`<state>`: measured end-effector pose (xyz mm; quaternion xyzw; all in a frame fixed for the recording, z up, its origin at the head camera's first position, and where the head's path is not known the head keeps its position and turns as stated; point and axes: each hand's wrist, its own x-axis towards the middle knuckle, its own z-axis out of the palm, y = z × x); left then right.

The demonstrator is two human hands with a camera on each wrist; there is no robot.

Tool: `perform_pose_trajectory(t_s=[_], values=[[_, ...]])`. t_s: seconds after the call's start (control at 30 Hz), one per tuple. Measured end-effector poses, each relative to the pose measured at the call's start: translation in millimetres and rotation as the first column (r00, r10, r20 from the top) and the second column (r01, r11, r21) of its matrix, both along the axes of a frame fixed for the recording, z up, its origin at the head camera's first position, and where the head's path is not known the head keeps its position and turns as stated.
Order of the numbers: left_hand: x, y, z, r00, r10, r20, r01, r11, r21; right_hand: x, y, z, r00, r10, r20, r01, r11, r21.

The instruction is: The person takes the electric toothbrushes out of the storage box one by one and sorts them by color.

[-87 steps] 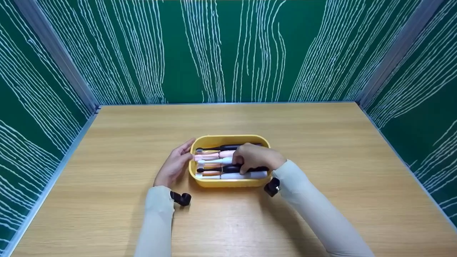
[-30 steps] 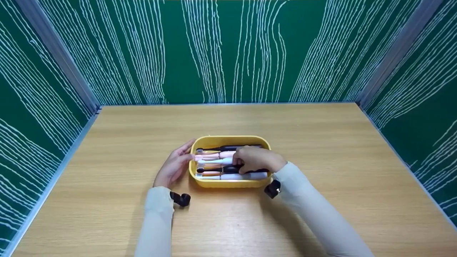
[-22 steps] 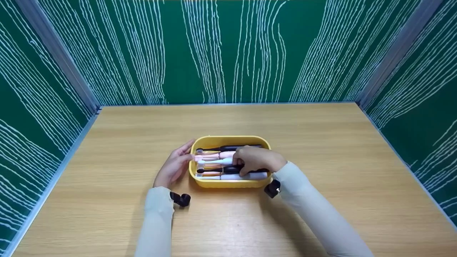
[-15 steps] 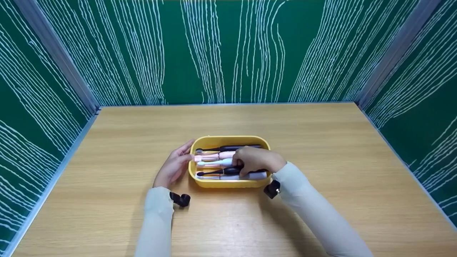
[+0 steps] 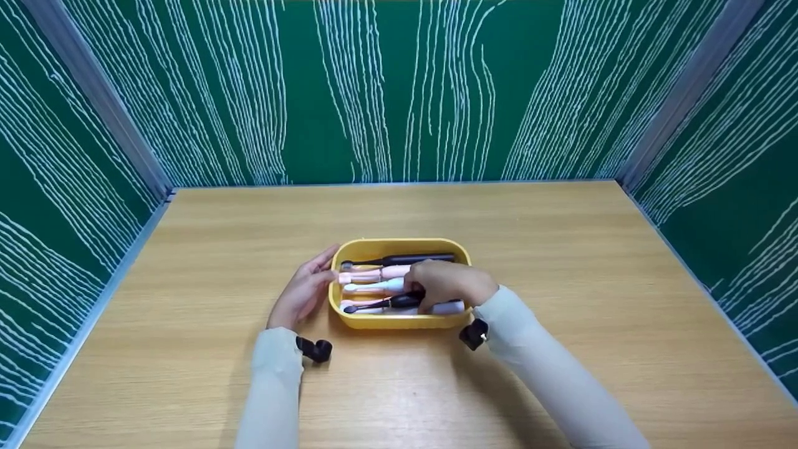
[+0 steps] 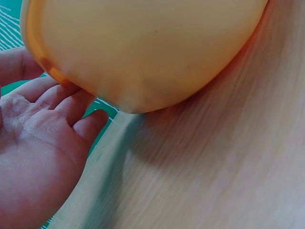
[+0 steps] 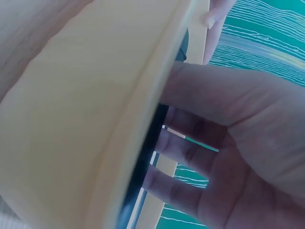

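In the yellow tray (image 5: 399, 320) at mid-table, our right hand (image 5: 450, 284) hides the toothbrushes' (image 5: 374, 288) right ends, its grip unclear, while our left hand (image 5: 303, 292) rests flat-fingered against the tray's left wall.

No readable text, label, brand or number anywhere

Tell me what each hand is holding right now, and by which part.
The right hand curls its fingers over a black toothbrush in the yellow tray, around its handle. The left hand holds nothing; its straight fingers touch the tray's left end.
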<state>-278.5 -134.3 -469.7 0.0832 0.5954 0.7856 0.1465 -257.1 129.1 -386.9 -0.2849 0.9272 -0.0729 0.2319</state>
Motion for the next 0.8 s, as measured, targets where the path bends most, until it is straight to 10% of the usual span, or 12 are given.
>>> perform_pose_trajectory(t_s=[0.8], values=[[-0.5,0.0,1.2,1.0,0.015,0.014,-0.015,1.0,-0.022,7.5,-2.6,0.3,0.993,0.033,-0.111,-0.027,0.998,0.056]])
